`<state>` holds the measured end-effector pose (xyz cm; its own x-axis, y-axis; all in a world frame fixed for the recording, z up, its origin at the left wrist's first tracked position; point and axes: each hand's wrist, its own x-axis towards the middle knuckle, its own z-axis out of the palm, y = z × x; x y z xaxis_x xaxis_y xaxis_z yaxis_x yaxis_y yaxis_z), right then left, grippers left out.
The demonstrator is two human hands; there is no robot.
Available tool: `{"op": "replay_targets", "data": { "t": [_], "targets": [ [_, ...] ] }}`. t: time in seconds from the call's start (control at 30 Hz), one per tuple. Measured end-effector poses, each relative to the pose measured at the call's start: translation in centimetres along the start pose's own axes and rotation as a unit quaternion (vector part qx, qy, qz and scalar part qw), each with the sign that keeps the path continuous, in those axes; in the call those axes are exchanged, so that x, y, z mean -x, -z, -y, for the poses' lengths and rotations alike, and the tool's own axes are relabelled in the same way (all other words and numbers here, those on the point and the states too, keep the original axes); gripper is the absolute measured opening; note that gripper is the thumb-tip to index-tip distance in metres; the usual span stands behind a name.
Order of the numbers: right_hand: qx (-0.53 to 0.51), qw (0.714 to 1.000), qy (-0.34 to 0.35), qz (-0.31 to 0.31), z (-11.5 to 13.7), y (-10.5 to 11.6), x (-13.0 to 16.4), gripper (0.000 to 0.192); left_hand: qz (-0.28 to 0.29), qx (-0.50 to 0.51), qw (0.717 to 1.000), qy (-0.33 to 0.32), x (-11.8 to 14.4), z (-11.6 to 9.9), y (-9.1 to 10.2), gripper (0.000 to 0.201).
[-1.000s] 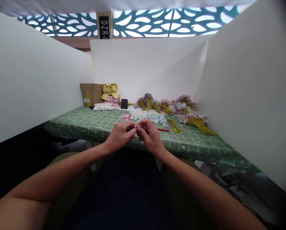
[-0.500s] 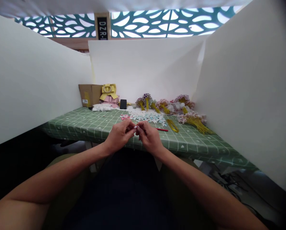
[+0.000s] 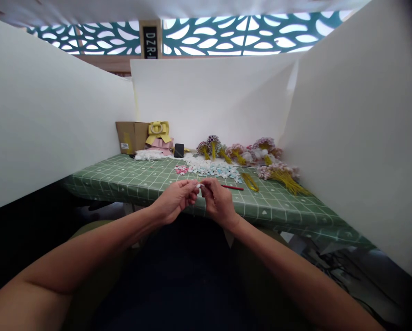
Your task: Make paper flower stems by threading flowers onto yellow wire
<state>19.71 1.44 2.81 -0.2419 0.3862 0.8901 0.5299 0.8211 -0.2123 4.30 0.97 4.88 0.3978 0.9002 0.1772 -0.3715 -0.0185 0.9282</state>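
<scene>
both hands meet over the near edge of the table (image 3: 130,179), working a tiny pale piece (image 3: 198,185) between their fingertips. this looks like a small assembly step, fitting or pinching a petal-like bit; the next move would call for a fine, steady pinch, since the piece is too small to make out clearly. the left hand (image 3: 175,201) is curled narrow, thumb and forefinger closed on the piece. the right hand (image 3: 219,200) is likewise nearly closed, fingertips touching the same piece. beyond them lie a heap of loose blossoms (image 3: 211,169), a red stick (image 3: 232,187) and finished bunches (image 3: 282,174) far right.
</scene>
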Motion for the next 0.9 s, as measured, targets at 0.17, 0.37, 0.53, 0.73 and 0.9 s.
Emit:
{"op": "replay_targets", "data": {
  "t": [0.17, 0.37, 0.53, 0.73, 0.9],
  "targets": [
    [-0.075, 0.995, -0.057, 0.025, 0.1, -0.3, 0.0, 0.009, -0.017, 0.062, 0.998, 0.009, 0.2, -0.3, -0.4, 0.018],
    [-0.128, 0.987, -0.083, 0.054, -0.2, -0.3, 0.0, 0.008, -0.018, 0.025, 0.999, -0.011, 0.0, 0.0, -0.3, 0.022],
    [-0.142, 0.982, -0.102, 0.069, -0.4, -0.2, -0.1, 0.01, -0.025, -0.092, 0.993, -0.066, -0.3, 0.1, 0.3, 0.024],
    [-0.272, 0.942, -0.172, 0.095, -0.2, -0.3, -0.3, 0.016, 0.052, -0.034, 0.998, -0.031, -0.9, -0.6, 1.2, 0.027],
    [-0.385, 0.889, -0.2, 0.144, 0.3, -0.2, -0.8, 0.019, 0.053, 0.032, 0.998, -0.034, -1.0, -1.0, 1.1, 0.024]
  ]
}}
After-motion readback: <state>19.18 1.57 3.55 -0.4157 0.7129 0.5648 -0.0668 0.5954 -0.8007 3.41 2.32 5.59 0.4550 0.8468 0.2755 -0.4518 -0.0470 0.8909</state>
